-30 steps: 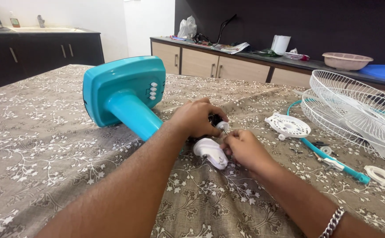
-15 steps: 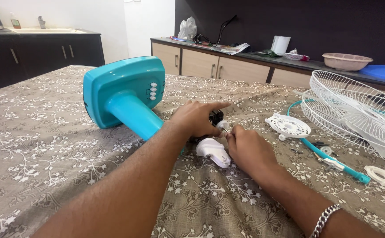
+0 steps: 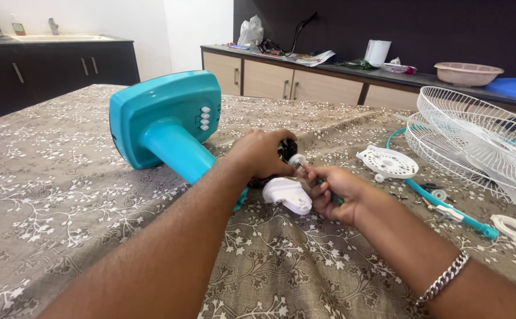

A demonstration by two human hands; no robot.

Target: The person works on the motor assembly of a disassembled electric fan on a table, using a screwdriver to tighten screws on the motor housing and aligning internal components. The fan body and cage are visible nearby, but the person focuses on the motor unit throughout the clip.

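Note:
A turquoise table-fan base and stem (image 3: 169,127) lies on its side on the patterned tablecloth (image 3: 63,201). My left hand (image 3: 264,153) is closed over the black motor at the stem's end, most of which it hides. My right hand (image 3: 334,192) grips a green-handled screwdriver whose tip points at a small white round part (image 3: 297,160) on the motor. A white plastic motor cover (image 3: 288,195) rests on the cloth just under both hands.
White wire fan guards (image 3: 476,147) lie at the right, with a white perforated disc (image 3: 388,162), a turquoise cable (image 3: 447,207), small screws and a white ring (image 3: 513,227) beside them. Cabinets and a cluttered counter stand behind.
My right hand has drawn slightly back and lower from the motor, now showing the green handle. The left hand stays on the motor. The fan base has not moved.

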